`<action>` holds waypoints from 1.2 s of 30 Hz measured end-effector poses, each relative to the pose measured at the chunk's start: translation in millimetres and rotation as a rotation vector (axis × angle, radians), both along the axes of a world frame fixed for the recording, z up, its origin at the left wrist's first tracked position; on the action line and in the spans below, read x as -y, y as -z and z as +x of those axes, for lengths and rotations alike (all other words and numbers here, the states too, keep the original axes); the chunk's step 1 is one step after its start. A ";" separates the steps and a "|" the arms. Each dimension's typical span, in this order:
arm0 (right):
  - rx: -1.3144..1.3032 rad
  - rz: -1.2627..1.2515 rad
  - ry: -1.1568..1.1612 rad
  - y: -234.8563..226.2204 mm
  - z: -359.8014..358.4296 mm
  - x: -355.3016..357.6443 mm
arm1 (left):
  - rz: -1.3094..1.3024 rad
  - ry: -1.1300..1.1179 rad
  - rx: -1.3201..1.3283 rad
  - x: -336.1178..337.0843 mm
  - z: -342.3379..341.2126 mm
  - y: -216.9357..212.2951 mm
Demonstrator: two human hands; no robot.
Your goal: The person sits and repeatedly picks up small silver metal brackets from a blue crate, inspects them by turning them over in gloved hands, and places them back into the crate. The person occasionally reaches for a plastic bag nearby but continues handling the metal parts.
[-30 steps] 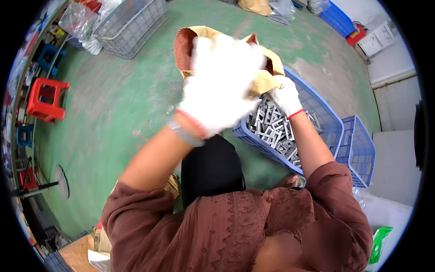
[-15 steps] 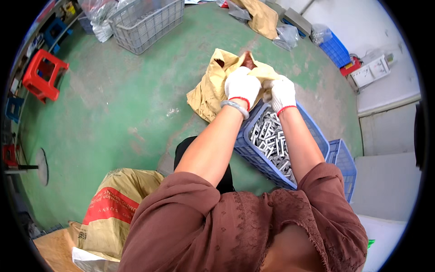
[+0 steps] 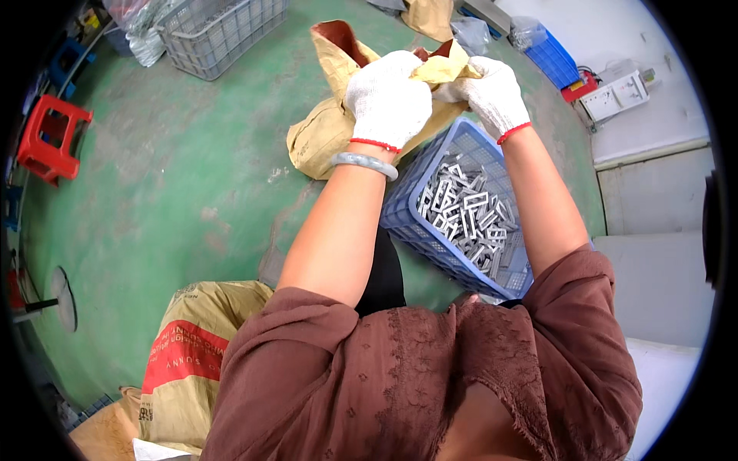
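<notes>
Both my hands wear white knit gloves with red cuffs. My left hand [image 3: 388, 100] and my right hand [image 3: 492, 92] each grip the top edge of a tan paper sack [image 3: 327, 131] that stands open beyond a blue plastic crate [image 3: 403, 207]. The sack's mouth is bunched between the two hands, over the crate's far rim. The crate holds a heap of several small grey metal brackets [image 3: 469, 219]. A pale bangle sits on my left wrist.
A second tan sack with a red band [image 3: 192, 353] lies at my lower left. A grey wire crate [image 3: 219, 31] stands at the back left, a red stool [image 3: 50, 138] at the far left. More blue crates [image 3: 550, 54] and a white power strip [image 3: 619, 92] are at the back right.
My hands have moved with the sack: one second ago raised close to the camera, then lowered at the crate's far rim, now gripping the sack's mouth there, with the view closer in.
</notes>
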State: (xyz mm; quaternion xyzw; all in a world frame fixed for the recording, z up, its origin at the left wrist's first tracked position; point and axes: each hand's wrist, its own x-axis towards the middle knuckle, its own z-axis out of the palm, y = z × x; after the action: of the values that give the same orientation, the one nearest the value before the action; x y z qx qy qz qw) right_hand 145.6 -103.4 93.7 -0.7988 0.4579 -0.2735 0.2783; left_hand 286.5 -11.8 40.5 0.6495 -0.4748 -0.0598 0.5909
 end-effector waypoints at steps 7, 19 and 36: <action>-0.478 -0.227 -0.008 -35.5 -40.0 32.3 | -0.131 0.036 0.067 29.6 -60.3 -7.4; -0.636 -0.270 0.065 -3.0 -134.2 29.3 | 0.496 0.525 0.533 21.7 -84.6 -52.4; -0.546 -0.361 0.240 69.2 -319.7 -48.6 | 0.797 0.097 0.986 154.1 106.1 -51.3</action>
State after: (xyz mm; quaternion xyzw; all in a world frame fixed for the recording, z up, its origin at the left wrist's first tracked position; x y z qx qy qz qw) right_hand -174.1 -54.9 24.5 -0.8193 0.5504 -0.1569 -0.0343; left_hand 392.6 -166.0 91.7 0.7485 -0.6613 0.0472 0.0125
